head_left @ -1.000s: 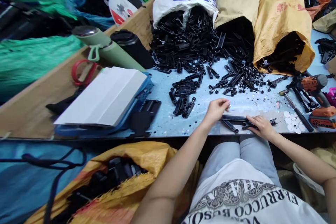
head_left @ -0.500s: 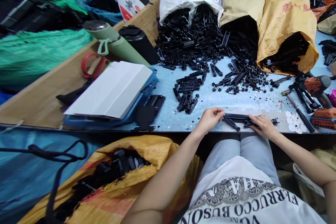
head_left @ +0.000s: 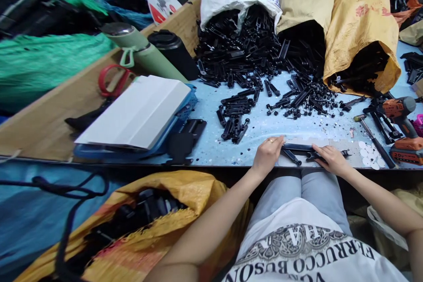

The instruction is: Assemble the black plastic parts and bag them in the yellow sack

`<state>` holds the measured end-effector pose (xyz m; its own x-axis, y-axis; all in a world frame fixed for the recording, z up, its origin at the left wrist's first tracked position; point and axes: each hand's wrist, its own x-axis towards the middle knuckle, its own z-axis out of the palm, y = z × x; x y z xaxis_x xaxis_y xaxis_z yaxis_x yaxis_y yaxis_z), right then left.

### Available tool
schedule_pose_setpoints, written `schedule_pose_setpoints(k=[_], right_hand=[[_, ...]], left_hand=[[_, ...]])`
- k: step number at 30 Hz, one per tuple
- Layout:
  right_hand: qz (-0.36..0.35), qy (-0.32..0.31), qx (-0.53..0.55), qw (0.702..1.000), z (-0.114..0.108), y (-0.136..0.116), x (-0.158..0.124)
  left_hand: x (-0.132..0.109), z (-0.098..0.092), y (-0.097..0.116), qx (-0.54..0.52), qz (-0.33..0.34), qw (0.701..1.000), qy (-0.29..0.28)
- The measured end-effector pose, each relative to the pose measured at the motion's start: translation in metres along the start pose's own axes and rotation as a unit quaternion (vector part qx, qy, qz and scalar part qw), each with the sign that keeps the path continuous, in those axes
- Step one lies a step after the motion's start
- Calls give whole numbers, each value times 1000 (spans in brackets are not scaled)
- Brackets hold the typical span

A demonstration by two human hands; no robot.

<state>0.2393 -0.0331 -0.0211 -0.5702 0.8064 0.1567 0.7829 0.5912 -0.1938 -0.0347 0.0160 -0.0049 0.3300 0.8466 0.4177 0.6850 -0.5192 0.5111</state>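
A jointed black plastic bracket [head_left: 297, 147] lies at the bench's front edge, on a pale mat in front of my lap. My left hand [head_left: 269, 153] is closed at the bracket's left end, fingertips pinched together there. On its right part, my right hand [head_left: 331, 159] presses with fingers and thumb around the bar. A short black arm [head_left: 291, 157] angles down from the left end between the hands. The fingers hide part of the bracket's right side, and its dark tip shows past my right hand.
Beyond lie black part piles [head_left: 236, 112] and small bolted pieces [head_left: 307, 97], spilling from sacks [head_left: 363, 17]. At right are a hammer [head_left: 376, 143], white discs [head_left: 367, 154] and a cordless drill [head_left: 405, 128]. At left, a white box [head_left: 139, 110], red-handled scissors [head_left: 112, 80] and a green bottle [head_left: 145, 53].
My left hand has turned, its knuckles now rolled upward and more over the bracket's left end. My right hand and the bracket stay nearly in place.
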Motion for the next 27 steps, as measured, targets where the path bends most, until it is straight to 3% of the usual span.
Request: schedule_pose_setpoints(k=[6, 12, 16, 21, 25, 27], right_hand=[[-14, 7, 13, 1000, -2, 4, -2], [-29, 10, 19, 999, -7, 10, -7], [-22, -19, -28, 999, -16, 14, -8], [50, -52, -114, 991, -24, 18, -4], [80, -84, -116, 986, -29, 22, -1], [75, -91, -97, 988, -33, 25, 0]], left_hand=[[-14, 14, -14, 76, 117, 990, -1], [-17, 17, -28, 106, 171, 979, -31], [-18, 13, -31, 120, 171, 974, -83], [-3, 10, -4, 165, 133, 972, -103], [24, 14, 27, 96, 179, 951, -232], [35, 13, 34, 55, 145, 947, -282]])
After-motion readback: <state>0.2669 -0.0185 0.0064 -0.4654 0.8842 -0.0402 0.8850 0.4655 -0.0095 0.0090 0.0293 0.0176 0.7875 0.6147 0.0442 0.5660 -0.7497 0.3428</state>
